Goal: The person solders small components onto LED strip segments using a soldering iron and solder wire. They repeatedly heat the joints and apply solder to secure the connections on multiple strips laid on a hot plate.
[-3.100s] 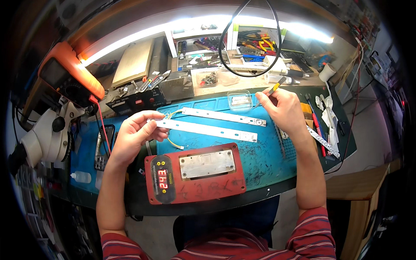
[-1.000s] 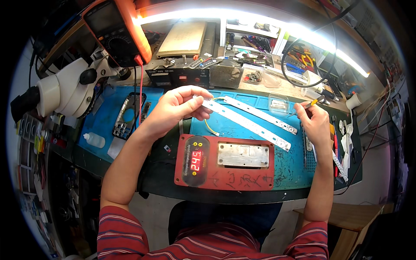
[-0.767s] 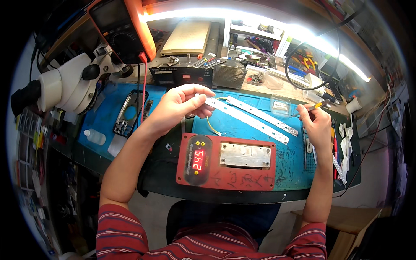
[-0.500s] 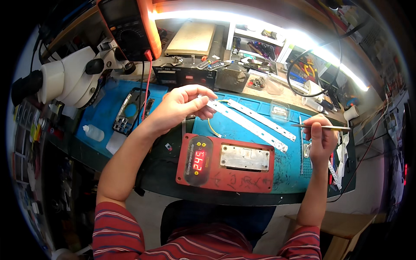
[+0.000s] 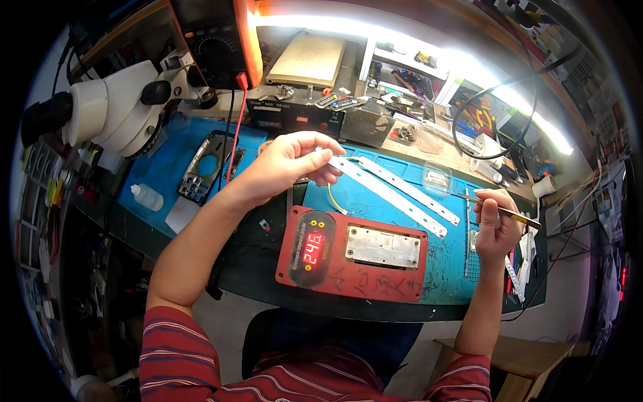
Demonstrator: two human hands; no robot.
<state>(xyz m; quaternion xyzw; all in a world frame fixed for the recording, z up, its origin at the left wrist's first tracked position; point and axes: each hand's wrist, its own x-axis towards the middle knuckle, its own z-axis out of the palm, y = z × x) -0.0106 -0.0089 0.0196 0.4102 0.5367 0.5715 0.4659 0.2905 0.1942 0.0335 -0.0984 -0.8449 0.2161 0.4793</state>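
Note:
My left hand pinches the upper left end of a white LED strip, which slants down to the right above the blue mat. A second LED strip lies beyond it on the mat, with a thin yellow wire near its left end. In my right hand is a pair of tweezers, tips pointing left toward a small clear box. Between my forearms lies a red heating plate unit with a lit red display and a metal heating block.
A microscope stands at the left, with an orange-edged multimeter hanging beside it. A disassembled device frame and a white dropper bottle rest on the left mat. Behind are grey box units and a lit shelf.
The tweezers have tilted, their rear end dropping and tips pointing slightly up. The whole view has shifted a little, and the left hand keeps its hold on the strip.

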